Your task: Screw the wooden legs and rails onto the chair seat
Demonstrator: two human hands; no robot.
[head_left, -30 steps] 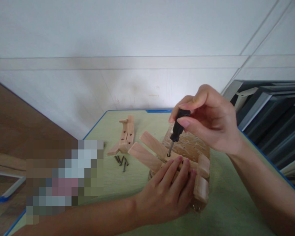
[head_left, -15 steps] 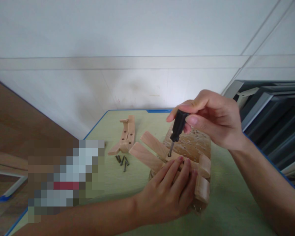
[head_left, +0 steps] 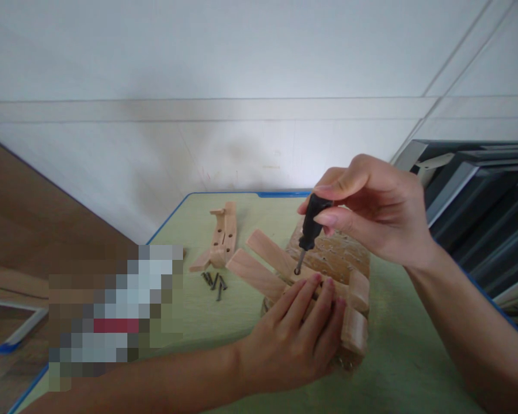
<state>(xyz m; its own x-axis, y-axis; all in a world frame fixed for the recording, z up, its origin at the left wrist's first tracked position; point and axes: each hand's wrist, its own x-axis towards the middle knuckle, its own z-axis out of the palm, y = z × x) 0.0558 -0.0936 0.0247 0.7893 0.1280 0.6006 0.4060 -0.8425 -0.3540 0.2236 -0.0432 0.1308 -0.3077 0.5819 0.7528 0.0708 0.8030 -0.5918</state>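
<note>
My right hand (head_left: 380,207) grips the black handle of a small screwdriver (head_left: 311,221) between thumb and fingers. The screwdriver leans slightly, its metal tip in a hole near the middle of a pale wooden piece (head_left: 271,253) with flat arms and raised, rounded ends. Over this piece lies my left hand (head_left: 304,328), its fingers bent across the wood and holding it down. Beneath is a brown block (head_left: 332,253) that looks wrapped in clear film and has several small holes. The screw head under the tip is too small to make out.
A similar wooden piece (head_left: 222,236) with several holes lies at the table's back left. Several loose dark screws (head_left: 216,283) lie in front of it. The pale green table (head_left: 198,316) has a blue edge. Dark panels (head_left: 492,190) lean at the right; a blurred-out patch covers the left.
My right thumb and fingers have shifted a little around the screwdriver handle. The left hand and the wooden piece stay in place.
</note>
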